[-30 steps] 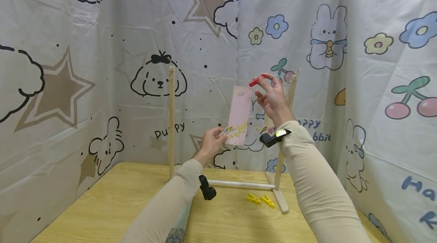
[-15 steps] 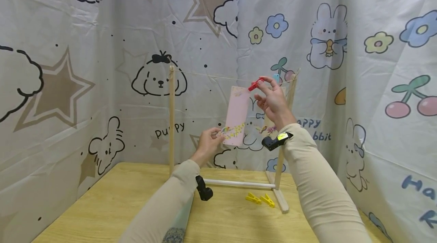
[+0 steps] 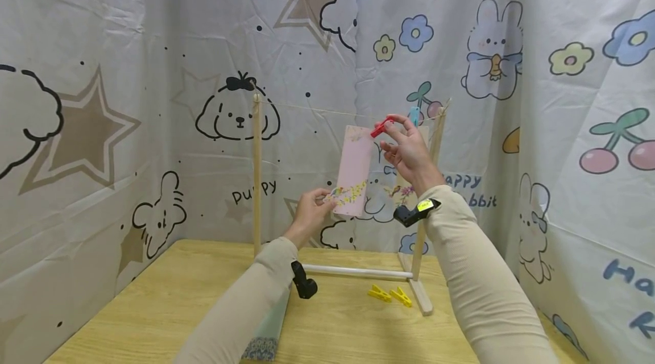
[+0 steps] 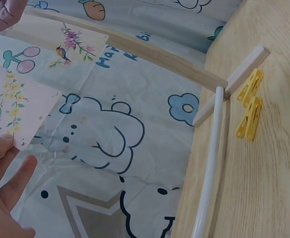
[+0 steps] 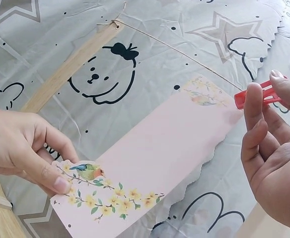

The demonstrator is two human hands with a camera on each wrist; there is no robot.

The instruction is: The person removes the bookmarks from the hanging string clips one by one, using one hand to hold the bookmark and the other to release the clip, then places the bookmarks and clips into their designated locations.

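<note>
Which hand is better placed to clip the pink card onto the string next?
Probably the right hand: it pinches the red clothespin by the top of the pink card, near the string. The left hand holds the card's lower part.

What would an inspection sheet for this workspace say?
Surface: light wood-grain tabletop
Job's things: pink floral paper card; red plastic clothespin; two yellow plastic clothespins on the tabletop; thin beige string between wooden posts
Clutter: pale-green flat item, patterned end, partly behind beige sleeve
Left hand: pinches the card's lower side
Right hand: holds the red clothespin by the card's top corner
Cables: nothing seen
Surroundings: white cartoon-printed fabric curtains
</note>
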